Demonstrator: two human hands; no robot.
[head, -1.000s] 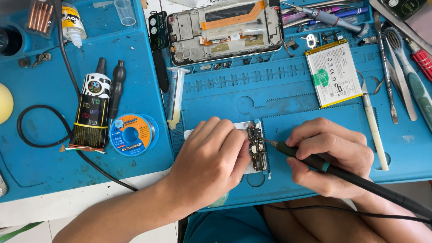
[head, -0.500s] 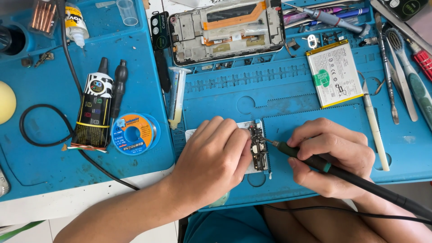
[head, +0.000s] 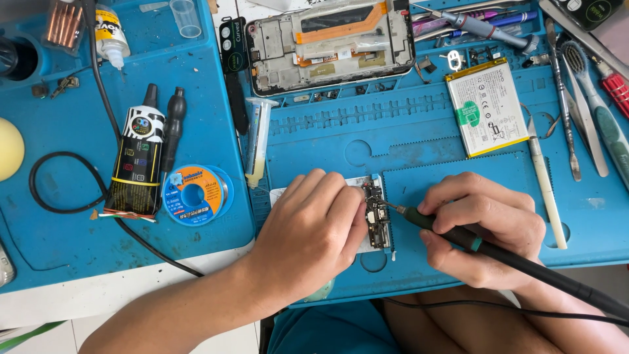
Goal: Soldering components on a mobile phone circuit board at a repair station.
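My left hand (head: 313, 226) lies flat on a white pad and pins a small dark circuit board (head: 377, 215) against the blue work mat (head: 452, 157) with its fingertips. My right hand (head: 481, 229) grips a black soldering iron (head: 458, 236) like a pen. The iron's fine tip touches the upper right edge of the board. Its black cable runs off to the lower right.
An opened phone frame (head: 331, 42) lies at the top centre and a white battery (head: 487, 105) at its right. Tweezers and tools (head: 576, 111) line the right side. A glue tube (head: 137, 164), solder spool (head: 193, 195) and syringe (head: 257, 141) lie on the left.
Both hands stay at the board. The iron's tip has shifted only slightly along the board's right edge.
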